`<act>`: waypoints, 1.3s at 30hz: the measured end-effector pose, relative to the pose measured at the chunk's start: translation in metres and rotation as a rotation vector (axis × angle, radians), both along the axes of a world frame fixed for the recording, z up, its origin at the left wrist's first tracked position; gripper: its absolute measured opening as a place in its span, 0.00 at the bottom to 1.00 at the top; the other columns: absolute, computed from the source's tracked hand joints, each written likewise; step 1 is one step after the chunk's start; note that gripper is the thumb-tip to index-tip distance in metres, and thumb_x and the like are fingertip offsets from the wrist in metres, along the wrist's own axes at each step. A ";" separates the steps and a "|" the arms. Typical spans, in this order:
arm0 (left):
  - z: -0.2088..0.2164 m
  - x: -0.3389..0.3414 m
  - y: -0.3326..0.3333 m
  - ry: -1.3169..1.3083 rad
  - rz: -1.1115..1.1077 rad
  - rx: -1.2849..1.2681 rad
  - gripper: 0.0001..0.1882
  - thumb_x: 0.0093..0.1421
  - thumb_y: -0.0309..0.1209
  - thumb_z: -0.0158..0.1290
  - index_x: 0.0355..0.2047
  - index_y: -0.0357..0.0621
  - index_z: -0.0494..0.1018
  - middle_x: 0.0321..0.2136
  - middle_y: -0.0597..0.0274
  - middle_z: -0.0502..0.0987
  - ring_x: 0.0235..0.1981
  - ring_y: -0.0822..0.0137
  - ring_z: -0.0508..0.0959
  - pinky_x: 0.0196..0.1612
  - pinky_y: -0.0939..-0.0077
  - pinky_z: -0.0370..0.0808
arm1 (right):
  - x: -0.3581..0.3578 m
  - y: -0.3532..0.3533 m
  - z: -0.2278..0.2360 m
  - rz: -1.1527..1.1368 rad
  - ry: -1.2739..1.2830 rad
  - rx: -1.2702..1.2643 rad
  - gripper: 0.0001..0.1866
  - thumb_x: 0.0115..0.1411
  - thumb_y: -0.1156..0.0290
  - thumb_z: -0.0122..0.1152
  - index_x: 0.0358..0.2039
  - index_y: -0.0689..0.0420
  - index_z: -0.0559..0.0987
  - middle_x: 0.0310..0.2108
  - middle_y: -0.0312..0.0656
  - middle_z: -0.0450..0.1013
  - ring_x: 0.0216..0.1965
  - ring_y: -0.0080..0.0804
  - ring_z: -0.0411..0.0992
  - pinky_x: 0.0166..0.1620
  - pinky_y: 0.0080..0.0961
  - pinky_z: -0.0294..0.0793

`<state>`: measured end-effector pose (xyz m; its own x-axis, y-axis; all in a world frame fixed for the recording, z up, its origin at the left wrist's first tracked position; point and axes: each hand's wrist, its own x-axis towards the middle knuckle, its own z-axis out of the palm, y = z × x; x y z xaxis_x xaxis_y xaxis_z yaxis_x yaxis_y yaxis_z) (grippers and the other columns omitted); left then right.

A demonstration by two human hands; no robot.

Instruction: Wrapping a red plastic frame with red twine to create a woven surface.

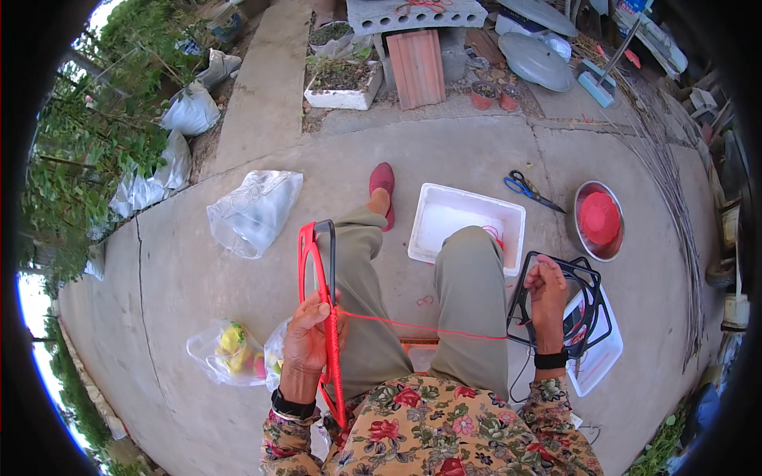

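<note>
No words, numbers, labels or signs can be read. The blue object [633, 6] at the upper right edge and the clear plastic bag [209, 358] at the lower left show too small for any marking to be made out.

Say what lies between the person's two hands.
In the head view, a red cord stretches from the red frame in the left hand across both trouser legs toward black frames near the right hand. Its far end is unclear.

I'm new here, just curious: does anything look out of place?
A small looped red scrap, perhaps cord, lies on grey concrete between the legs, looking stray, since red strands sit in the white rectangular box.
</note>
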<state>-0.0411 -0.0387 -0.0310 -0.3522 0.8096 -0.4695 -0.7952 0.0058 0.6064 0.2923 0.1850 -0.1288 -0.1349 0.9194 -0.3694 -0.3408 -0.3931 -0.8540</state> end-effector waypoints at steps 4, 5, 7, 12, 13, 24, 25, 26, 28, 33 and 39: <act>0.019 0.001 -0.006 -0.028 -0.099 0.105 0.19 0.58 0.34 0.53 0.45 0.35 0.65 0.17 0.57 0.66 0.11 0.62 0.66 0.11 0.72 0.65 | -0.044 -0.031 0.088 0.089 -0.008 0.210 0.09 0.62 0.72 0.54 0.41 0.61 0.75 0.28 0.36 0.73 0.28 0.20 0.70 0.34 0.15 0.69; 0.025 0.002 -0.007 -0.070 -0.117 0.135 0.19 0.58 0.34 0.53 0.45 0.35 0.65 0.17 0.57 0.66 0.11 0.63 0.66 0.11 0.73 0.65 | -0.060 -0.045 0.110 0.234 -0.071 0.296 0.08 0.61 0.72 0.56 0.40 0.61 0.75 0.29 0.36 0.73 0.29 0.20 0.70 0.34 0.15 0.69; 0.038 0.003 -0.010 -0.169 -0.151 0.216 0.19 0.58 0.33 0.53 0.46 0.34 0.64 0.19 0.55 0.66 0.12 0.64 0.66 0.12 0.72 0.65 | -0.089 -0.077 0.144 0.441 -0.116 0.416 0.06 0.59 0.75 0.59 0.37 0.61 0.76 0.30 0.37 0.74 0.30 0.22 0.70 0.35 0.16 0.68; 0.059 0.003 -0.022 -0.206 -0.203 0.349 0.21 0.58 0.32 0.52 0.47 0.31 0.63 0.18 0.54 0.65 0.13 0.63 0.65 0.11 0.71 0.66 | -0.142 -0.115 0.175 0.674 -0.066 0.846 0.07 0.54 0.78 0.63 0.34 0.61 0.77 0.31 0.39 0.74 0.31 0.23 0.71 0.36 0.19 0.70; 0.063 0.003 -0.025 -0.226 -0.214 0.379 0.22 0.57 0.32 0.52 0.48 0.30 0.63 0.18 0.54 0.64 0.13 0.62 0.66 0.11 0.71 0.66 | -0.148 -0.119 0.181 0.683 -0.086 0.933 0.07 0.53 0.78 0.64 0.34 0.60 0.77 0.31 0.39 0.74 0.31 0.25 0.71 0.36 0.20 0.70; 0.094 0.022 -0.038 -0.279 -0.143 0.255 0.23 0.56 0.30 0.51 0.48 0.29 0.61 0.29 0.51 0.72 0.18 0.63 0.75 0.10 0.72 0.70 | -0.177 -0.150 0.206 0.665 0.015 1.158 0.14 0.46 0.84 0.66 0.35 0.60 0.76 0.29 0.41 0.73 0.30 0.34 0.72 0.31 0.25 0.71; 0.092 0.023 -0.039 -0.262 -0.175 0.295 0.22 0.57 0.30 0.51 0.48 0.29 0.61 0.30 0.50 0.73 0.19 0.63 0.76 0.10 0.73 0.71 | -0.176 -0.150 0.207 0.669 0.012 1.161 0.14 0.46 0.84 0.66 0.35 0.60 0.76 0.29 0.41 0.73 0.30 0.34 0.72 0.31 0.25 0.71; 0.092 0.024 -0.039 -0.265 -0.173 0.300 0.22 0.57 0.30 0.51 0.48 0.29 0.61 0.30 0.50 0.73 0.19 0.63 0.76 0.10 0.73 0.71 | -0.174 -0.151 0.208 0.677 0.000 1.161 0.13 0.46 0.85 0.66 0.34 0.60 0.76 0.28 0.41 0.73 0.29 0.33 0.72 0.31 0.25 0.71; 0.093 0.026 -0.039 -0.226 -0.210 0.318 0.21 0.57 0.31 0.51 0.47 0.30 0.61 0.30 0.50 0.73 0.18 0.64 0.75 0.10 0.75 0.70 | -0.171 -0.151 0.209 0.692 -0.015 1.163 0.13 0.46 0.85 0.65 0.34 0.61 0.76 0.28 0.40 0.73 0.29 0.33 0.72 0.30 0.24 0.71; 0.098 0.034 -0.039 -0.205 -0.210 0.290 0.22 0.57 0.31 0.52 0.47 0.31 0.62 0.28 0.52 0.73 0.18 0.66 0.75 0.10 0.76 0.70 | -0.164 -0.148 0.210 0.708 -0.021 1.181 0.12 0.46 0.85 0.66 0.31 0.61 0.76 0.27 0.40 0.73 0.28 0.32 0.72 0.30 0.24 0.71; 0.101 0.039 -0.040 -0.209 -0.184 0.252 0.20 0.55 0.29 0.57 0.45 0.34 0.66 0.29 0.58 0.75 0.21 0.70 0.76 0.19 0.78 0.73 | -0.160 -0.146 0.209 0.719 -0.038 1.198 0.11 0.46 0.85 0.66 0.31 0.61 0.76 0.27 0.40 0.73 0.28 0.31 0.72 0.30 0.24 0.71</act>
<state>-0.0021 -0.0786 0.0696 -0.1081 0.9498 -0.2936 -0.9013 0.0310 0.4320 0.1323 0.0390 0.0805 -0.7137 0.4098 0.5681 -0.3476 0.4970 -0.7951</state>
